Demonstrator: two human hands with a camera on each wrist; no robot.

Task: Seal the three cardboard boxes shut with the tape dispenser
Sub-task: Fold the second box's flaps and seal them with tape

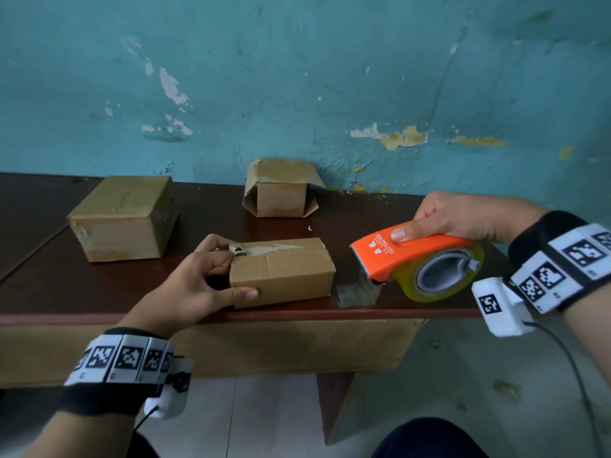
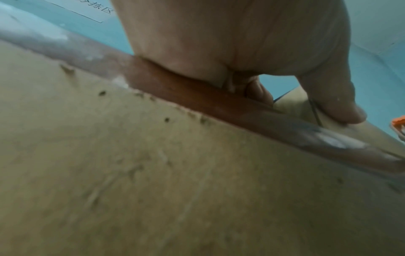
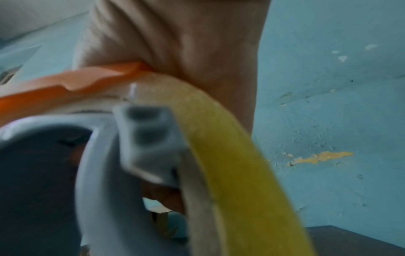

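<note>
Three cardboard boxes stand on the dark brown table [image 1: 330, 223]. My left hand [image 1: 211, 276] grips the left end of the small long box [image 1: 284, 271] at the front edge, thumb along its front face, fingers curled over its top corner. My right hand [image 1: 463, 218] holds the orange tape dispenser [image 1: 406, 251] with its yellowish tape roll [image 1: 439, 276] just right of that box, cutter teeth pointing at it. A loose length of clear tape [image 1: 358, 290] hangs under the blade onto the table. A larger shut box [image 1: 124, 218] sits at left. A third box [image 1: 281, 188] at the back has open flaps.
A peeling blue wall [image 1: 330, 94] rises directly behind the table. The table's front edge [image 2: 219, 107] runs just under my left palm [image 2: 230, 43], with a tan panel [image 2: 153, 173] below it. In the right wrist view the tape roll [image 3: 230, 155] and grey hub [image 3: 149, 143] fill the frame.
</note>
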